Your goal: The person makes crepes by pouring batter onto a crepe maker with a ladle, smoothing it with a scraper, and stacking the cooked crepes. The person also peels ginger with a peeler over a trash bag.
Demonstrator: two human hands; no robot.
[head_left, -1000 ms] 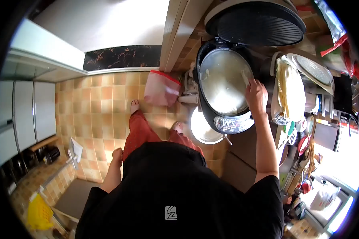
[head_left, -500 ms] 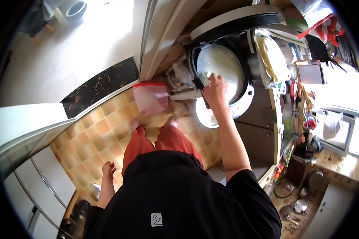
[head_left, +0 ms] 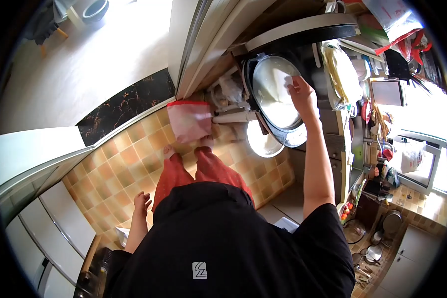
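My right hand (head_left: 304, 97) is at the right side of a round electric pan (head_left: 279, 111), whose lid (head_left: 303, 34) stands raised behind it. A white, thin piece (head_left: 287, 81) shows at my pinched fingertips, over the pan; it is too small to tell whether it is cloth or paper. Pale, shiny liquid or batter seems to coat the pan's surface. Down by my left side, my left hand (head_left: 142, 201) hangs over the tiled floor with its fingers loosely curled and nothing in them.
Right of the pan sits a stack of pale yellow flat sheets (head_left: 340, 74). Below the pan is a white bowl (head_left: 263, 141). A pink bag with a red edge (head_left: 189, 121) stands on the floor tiles. A sliding door frame (head_left: 198, 49) rises at the pan's left.
My right hand has moved from the pan's left and near part to its right side. The view turned between the first and second frames. My left hand stays low beside my body.
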